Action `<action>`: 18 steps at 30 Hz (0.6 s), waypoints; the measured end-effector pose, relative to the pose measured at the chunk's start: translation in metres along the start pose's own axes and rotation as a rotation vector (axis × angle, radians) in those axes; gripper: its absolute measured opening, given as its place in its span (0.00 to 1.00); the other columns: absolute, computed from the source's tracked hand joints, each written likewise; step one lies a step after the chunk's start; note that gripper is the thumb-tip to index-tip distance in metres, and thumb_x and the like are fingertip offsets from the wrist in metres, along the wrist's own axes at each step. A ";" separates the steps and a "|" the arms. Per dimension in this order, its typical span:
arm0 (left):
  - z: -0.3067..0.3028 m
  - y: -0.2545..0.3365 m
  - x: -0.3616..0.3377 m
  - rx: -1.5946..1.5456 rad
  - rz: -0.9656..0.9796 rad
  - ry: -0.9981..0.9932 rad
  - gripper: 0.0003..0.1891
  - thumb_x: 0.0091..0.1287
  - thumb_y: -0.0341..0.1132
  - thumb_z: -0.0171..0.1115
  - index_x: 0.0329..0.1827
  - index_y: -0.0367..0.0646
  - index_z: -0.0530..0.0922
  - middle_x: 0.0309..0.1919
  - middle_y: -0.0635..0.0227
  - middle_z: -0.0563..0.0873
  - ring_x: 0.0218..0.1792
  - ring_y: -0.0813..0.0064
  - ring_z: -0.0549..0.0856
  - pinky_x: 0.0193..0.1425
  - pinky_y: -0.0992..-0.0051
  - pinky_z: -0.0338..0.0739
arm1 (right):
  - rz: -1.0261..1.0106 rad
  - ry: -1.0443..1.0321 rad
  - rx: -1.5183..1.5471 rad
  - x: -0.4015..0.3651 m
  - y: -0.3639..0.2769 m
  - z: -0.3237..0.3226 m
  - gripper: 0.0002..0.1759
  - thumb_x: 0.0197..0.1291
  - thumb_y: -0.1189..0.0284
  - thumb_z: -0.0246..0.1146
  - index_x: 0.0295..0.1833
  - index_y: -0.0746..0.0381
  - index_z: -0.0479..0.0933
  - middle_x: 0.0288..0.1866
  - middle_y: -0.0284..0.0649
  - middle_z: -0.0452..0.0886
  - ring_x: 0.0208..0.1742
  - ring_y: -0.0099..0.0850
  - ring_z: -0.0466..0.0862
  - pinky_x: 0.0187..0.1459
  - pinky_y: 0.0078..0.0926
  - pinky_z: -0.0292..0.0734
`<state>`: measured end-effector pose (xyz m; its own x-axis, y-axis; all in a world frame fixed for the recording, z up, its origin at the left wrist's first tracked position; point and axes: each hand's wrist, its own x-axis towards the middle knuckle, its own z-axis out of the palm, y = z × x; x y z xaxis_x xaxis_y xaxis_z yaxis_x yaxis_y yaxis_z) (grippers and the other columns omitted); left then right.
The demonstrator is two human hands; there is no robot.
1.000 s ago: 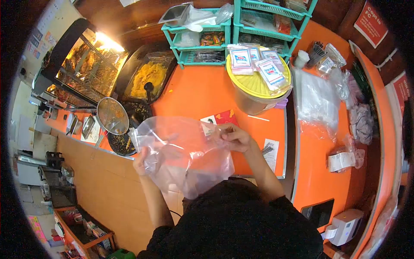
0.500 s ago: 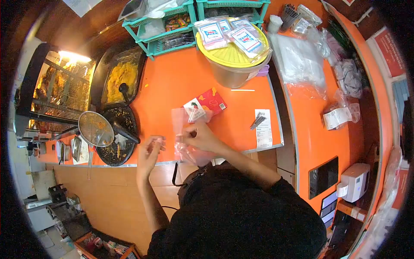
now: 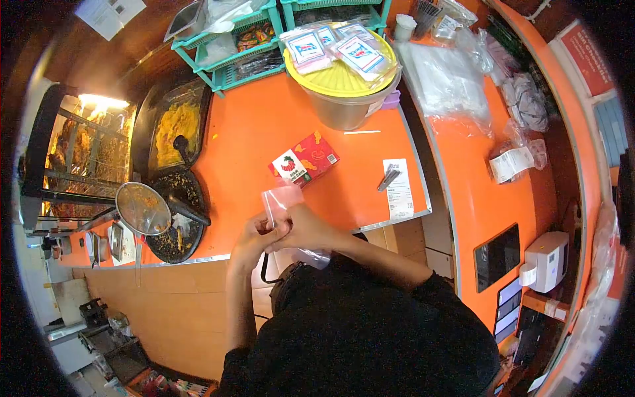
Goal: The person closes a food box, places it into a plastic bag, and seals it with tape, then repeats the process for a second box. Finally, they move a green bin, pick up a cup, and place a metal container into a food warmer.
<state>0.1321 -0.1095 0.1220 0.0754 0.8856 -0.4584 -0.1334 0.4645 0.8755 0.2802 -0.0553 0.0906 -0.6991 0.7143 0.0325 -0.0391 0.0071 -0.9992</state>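
Note:
A clear plastic bag (image 3: 283, 198) is held between both hands at the counter's front edge. My left hand (image 3: 256, 239) has its fingers closed on the bag's left side, thumb toward the right hand. Against it, my right hand (image 3: 301, 228) is wrapped round the bag, part of which hangs out below toward the black shirt. Just beyond the hands, a red box (image 3: 317, 157) with a white label lies tilted on the orange counter (image 3: 245, 145).
Right of the box lies a receipt (image 3: 399, 198) with dark staples or clips on it. Behind stands a tub with a yellow lid (image 3: 337, 78). A strainer (image 3: 143, 208) and black pan (image 3: 178, 241) sit left. Plastic bags (image 3: 446, 83) lie on the right counter.
My hands have come together, the left moving right to the bag. The bag has drawn back from the red box, gathered between the hands. The view has shifted slightly.

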 end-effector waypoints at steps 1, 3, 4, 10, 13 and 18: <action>-0.002 -0.003 0.000 -0.089 0.036 -0.040 0.12 0.59 0.32 0.69 0.44 0.40 0.79 0.29 0.74 0.83 0.24 0.86 0.77 0.25 0.84 0.68 | 0.060 -0.091 -0.108 -0.001 -0.003 -0.007 0.22 0.44 0.59 0.77 0.29 0.66 0.77 0.19 0.35 0.76 0.25 0.25 0.77 0.31 0.25 0.74; -0.006 0.002 -0.002 -0.086 0.018 -0.086 0.10 0.58 0.29 0.68 0.41 0.40 0.78 0.27 0.75 0.82 0.23 0.86 0.76 0.24 0.85 0.67 | 0.121 -0.185 -0.214 -0.005 -0.022 -0.020 0.22 0.44 0.59 0.77 0.30 0.66 0.78 0.22 0.34 0.76 0.26 0.25 0.76 0.33 0.24 0.74; -0.009 0.007 -0.003 -0.083 0.002 -0.134 0.09 0.56 0.26 0.68 0.39 0.40 0.78 0.26 0.76 0.80 0.23 0.86 0.76 0.24 0.85 0.66 | 0.131 -0.192 -0.052 -0.008 -0.042 -0.028 0.19 0.47 0.62 0.76 0.30 0.64 0.77 0.24 0.32 0.76 0.31 0.23 0.77 0.35 0.24 0.73; -0.022 0.029 -0.015 0.251 0.066 -0.053 0.08 0.55 0.22 0.61 0.32 0.42 0.71 0.20 0.76 0.75 0.21 0.86 0.74 0.23 0.84 0.66 | 0.063 0.051 0.071 0.003 0.002 -0.065 0.10 0.49 0.73 0.70 0.28 0.60 0.74 0.22 0.28 0.72 0.30 0.20 0.75 0.32 0.20 0.71; -0.020 0.035 -0.023 0.435 0.108 0.306 0.09 0.56 0.21 0.58 0.36 0.42 0.71 0.18 0.74 0.74 0.20 0.86 0.73 0.24 0.82 0.67 | -0.004 0.238 -0.290 0.003 -0.017 -0.098 0.09 0.49 0.75 0.68 0.31 0.61 0.74 0.20 0.29 0.71 0.25 0.18 0.74 0.28 0.19 0.70; 0.022 0.009 0.004 0.488 0.497 0.302 0.10 0.54 0.18 0.54 0.37 0.42 0.71 0.15 0.74 0.69 0.20 0.85 0.72 0.23 0.78 0.67 | -0.144 0.280 -0.027 0.013 0.000 -0.046 0.09 0.49 0.75 0.66 0.29 0.63 0.71 0.18 0.34 0.68 0.21 0.25 0.70 0.23 0.24 0.62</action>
<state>0.1529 -0.1017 0.1308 -0.1624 0.9856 0.0471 0.3767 0.0178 0.9262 0.3043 -0.0135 0.0896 -0.4638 0.8695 0.1696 -0.1017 0.1378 -0.9852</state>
